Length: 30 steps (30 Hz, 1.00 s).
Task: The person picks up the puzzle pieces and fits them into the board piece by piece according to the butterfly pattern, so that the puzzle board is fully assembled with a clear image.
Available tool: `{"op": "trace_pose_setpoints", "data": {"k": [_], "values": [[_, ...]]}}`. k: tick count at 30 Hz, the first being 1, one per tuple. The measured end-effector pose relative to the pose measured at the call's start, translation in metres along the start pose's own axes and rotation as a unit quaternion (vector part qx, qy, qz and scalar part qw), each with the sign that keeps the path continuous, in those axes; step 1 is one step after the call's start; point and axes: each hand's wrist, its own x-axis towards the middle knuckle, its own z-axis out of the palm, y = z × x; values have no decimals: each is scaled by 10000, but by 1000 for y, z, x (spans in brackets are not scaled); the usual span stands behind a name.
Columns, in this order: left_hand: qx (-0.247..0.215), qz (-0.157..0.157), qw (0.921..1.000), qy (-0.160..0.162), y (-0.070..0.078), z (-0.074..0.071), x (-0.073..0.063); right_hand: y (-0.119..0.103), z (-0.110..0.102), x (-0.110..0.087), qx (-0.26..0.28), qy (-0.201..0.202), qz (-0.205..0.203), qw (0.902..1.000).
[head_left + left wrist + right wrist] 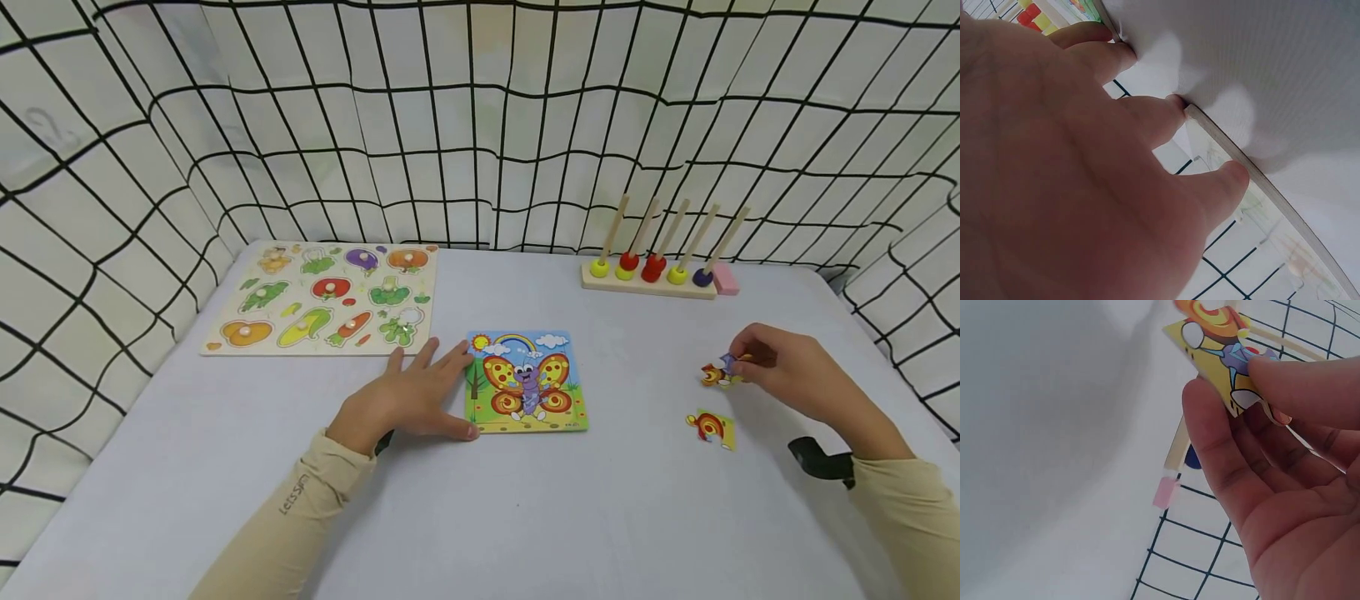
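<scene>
My right hand (787,371) pinches a jigsaw piece (1219,362) between thumb and fingers, at the right side of the table. The right wrist view shows purple, yellow and white shoe shapes on it, with an orange swirl above. Just nearer to me, another jigsaw piece (712,429) with a red and orange swirl lies on the cloth. My left hand (408,396) is spread on the table, fingers straight. Its thumb and fingertips are right at the left edge of a square butterfly puzzle board (528,383). In the left wrist view, the palm hides most of the surroundings.
A wooden vegetable peg board (322,300) lies at the back left, beyond my left hand. Toward the back right stands a bead-stacking rack (648,286) with upright pegs, a pink block (724,279) at its end. Black netting (472,150) over white sheeting encloses the table.
</scene>
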Motion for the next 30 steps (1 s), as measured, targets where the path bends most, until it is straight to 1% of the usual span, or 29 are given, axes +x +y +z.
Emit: {"op": "trace_pose_setpoints", "data": {"k": [6,12,18,25,30], "values": [[-31,-24,10000,-37,0,0,0,-10,6,0,485,35,104,9988],[-11,-9,10000,-49,0,0,0,-21,14,2,790,53,81,9968],[35,-2,10000,-29,0,0,0,-33,21,6,1266,-29,114,9919],[83,5,10000,-25,0,0,1,-48,30,11,1574,-148,190,9872],[87,0,10000,-26,0,0,1,-57,37,15,1694,-153,111,9854]]}}
